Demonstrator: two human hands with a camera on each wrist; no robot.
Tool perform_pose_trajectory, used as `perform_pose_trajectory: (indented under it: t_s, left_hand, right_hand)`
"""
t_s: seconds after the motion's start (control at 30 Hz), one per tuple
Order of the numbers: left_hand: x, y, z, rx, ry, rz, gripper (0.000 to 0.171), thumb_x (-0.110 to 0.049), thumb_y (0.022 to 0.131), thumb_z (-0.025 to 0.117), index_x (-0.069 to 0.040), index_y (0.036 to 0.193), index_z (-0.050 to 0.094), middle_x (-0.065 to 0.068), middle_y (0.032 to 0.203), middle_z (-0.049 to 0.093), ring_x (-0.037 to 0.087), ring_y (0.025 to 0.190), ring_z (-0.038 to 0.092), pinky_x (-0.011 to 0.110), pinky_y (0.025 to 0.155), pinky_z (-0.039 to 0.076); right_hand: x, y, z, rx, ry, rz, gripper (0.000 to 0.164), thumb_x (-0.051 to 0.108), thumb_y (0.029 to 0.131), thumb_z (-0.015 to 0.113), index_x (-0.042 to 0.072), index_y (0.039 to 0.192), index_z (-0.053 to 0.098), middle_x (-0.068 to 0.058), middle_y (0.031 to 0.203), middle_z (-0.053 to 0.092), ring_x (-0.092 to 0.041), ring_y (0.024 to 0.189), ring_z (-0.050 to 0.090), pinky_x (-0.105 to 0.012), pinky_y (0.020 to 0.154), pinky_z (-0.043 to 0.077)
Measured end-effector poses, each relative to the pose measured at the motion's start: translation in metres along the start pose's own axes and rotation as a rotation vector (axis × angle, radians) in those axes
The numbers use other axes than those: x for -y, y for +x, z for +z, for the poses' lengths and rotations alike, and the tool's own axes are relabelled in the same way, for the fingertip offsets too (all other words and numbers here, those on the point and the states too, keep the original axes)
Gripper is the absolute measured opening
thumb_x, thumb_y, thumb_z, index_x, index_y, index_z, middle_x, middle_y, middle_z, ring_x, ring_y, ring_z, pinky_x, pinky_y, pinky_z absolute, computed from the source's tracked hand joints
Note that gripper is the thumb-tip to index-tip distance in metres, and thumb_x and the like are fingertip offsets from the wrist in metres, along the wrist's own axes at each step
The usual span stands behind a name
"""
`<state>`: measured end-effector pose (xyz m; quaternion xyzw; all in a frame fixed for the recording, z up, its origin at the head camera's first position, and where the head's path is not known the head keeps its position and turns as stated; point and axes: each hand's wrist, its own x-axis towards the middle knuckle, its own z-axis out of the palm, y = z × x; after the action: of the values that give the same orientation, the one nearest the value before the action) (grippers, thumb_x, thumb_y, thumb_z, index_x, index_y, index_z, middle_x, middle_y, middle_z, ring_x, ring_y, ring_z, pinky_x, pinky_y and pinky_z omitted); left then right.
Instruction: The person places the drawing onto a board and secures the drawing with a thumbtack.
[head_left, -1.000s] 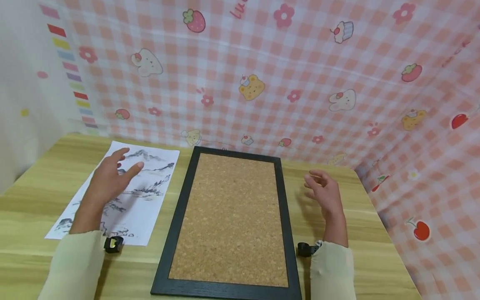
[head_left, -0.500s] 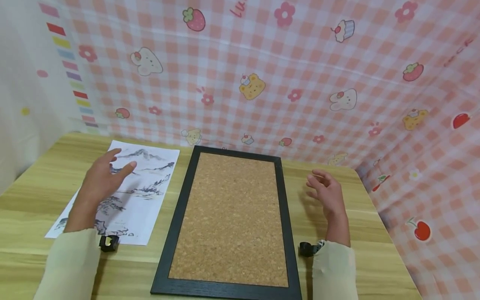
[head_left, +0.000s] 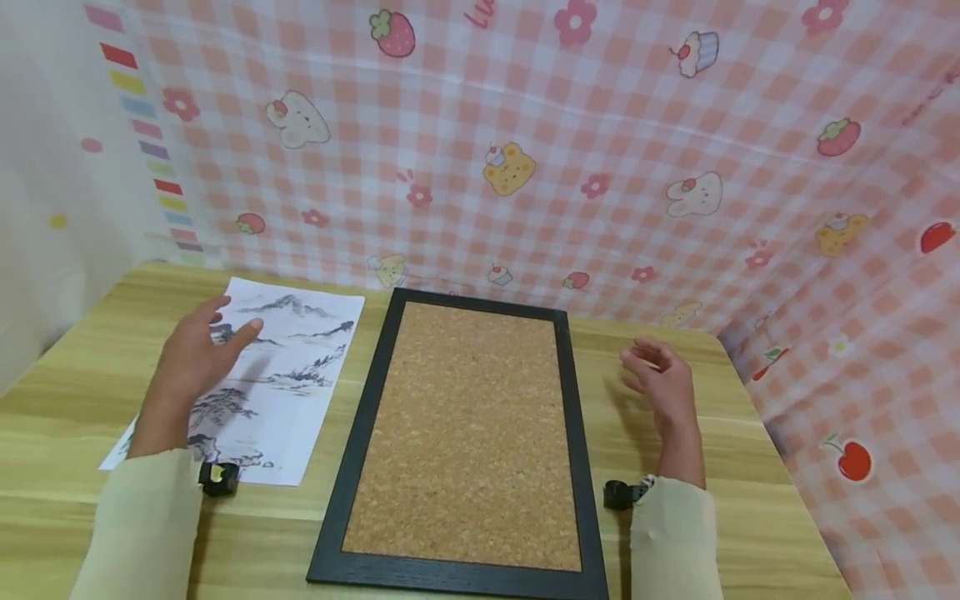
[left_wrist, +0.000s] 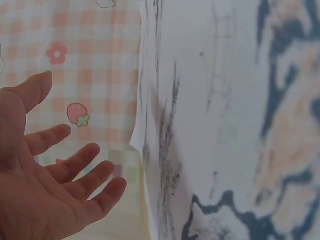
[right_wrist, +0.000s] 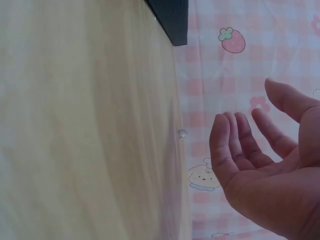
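A sheet of white paper with an ink landscape (head_left: 300,417) lies on the left of the table. My left hand (head_left: 197,354) hovers above the sheet with fingers spread and nothing in them, and the left wrist view shows its bare palm (left_wrist: 40,195). In the middle of the table lies a black frame with a cork panel (head_left: 465,433). To the right of this frame, my right hand (head_left: 663,383) hangs over the wood, its fingers loosely bent around nothing. The right wrist view shows that hand (right_wrist: 270,175) bare, with a corner of the black frame (right_wrist: 172,20) above.
The wooden table (head_left: 45,442) backs onto a pink checked cloth (head_left: 450,108) with cartoon prints. More of the cloth hangs along the right side. Each wrist carries a small black camera, the left one (head_left: 219,478) near the paper's lower edge.
My left hand has drifted left and slightly toward me over the paper. The right hand has shifted slightly right. Paper and cork frame stay where they were, while the head view has tilted a little.
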<state>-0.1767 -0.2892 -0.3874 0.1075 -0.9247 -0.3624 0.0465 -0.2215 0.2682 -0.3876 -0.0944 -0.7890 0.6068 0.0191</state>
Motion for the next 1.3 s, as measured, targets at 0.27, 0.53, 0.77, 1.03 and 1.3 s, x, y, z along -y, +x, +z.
perform_pose_trajectory:
  t_s: [0.27,0.53,0.77,1.03,1.3]
  left_hand:
    - [0.011,0.004,-0.005,0.008,-0.003,-0.063,0.084,-0.058,0.092,0.039,-0.004,0.150,0.011,0.033,0.147,0.021,0.057,0.129,0.023,0.071,0.098,0.025]
    - [0.020,-0.001,-0.015,-0.013,-0.025,-0.158,0.082,-0.057,0.092,0.040,-0.005,0.150,0.012,0.034,0.147,0.020,0.058,0.128,0.022,0.070,0.099,0.025]
    - [0.027,-0.002,-0.012,0.040,-0.030,-0.242,0.088,-0.060,0.090,0.041,-0.005,0.150,0.006,0.030,0.151,0.009,0.057,0.132,0.013,0.071,0.101,0.021]
    - [0.021,-0.003,-0.011,0.066,0.008,-0.247,0.092,-0.060,0.089,0.043,0.000,0.149,0.009,0.032,0.150,0.013,0.058,0.130,0.017,0.069,0.100,0.024]
    - [0.021,-0.005,-0.011,0.099,0.013,-0.284,0.093,-0.062,0.088,0.044,-0.002,0.149,0.008,0.033,0.149,0.014,0.058,0.128,0.020,0.069,0.098,0.025]
  right_hand:
    - [-0.014,0.005,0.001,-0.029,0.099,0.036,0.042,0.023,0.086,0.068,0.013,0.123,0.054,0.005,0.107,0.052,-0.003,0.089,0.060,-0.023,0.078,0.057]
    - [-0.026,0.015,0.001,-0.035,0.110,0.134,0.049,0.023,0.085,0.069,0.009,0.128,0.050,0.007,0.107,0.052,-0.004,0.090,0.059,-0.022,0.079,0.055]
    - [-0.034,0.021,0.001,-0.054,0.203,0.134,0.059,0.016,0.085,0.069,0.002,0.136,0.043,0.003,0.107,0.049,-0.006,0.091,0.056,-0.024,0.083,0.056]
    - [-0.038,0.027,-0.006,-0.067,0.199,0.102,0.057,0.009,0.085,0.067,-0.001,0.136,0.043,0.000,0.107,0.050,-0.005,0.087,0.058,-0.022,0.075,0.057]
    - [-0.039,0.030,-0.011,-0.058,0.118,0.114,0.054,0.010,0.086,0.066,-0.001,0.135,0.045,0.000,0.101,0.054,-0.005,0.074,0.063,-0.021,0.065,0.058]
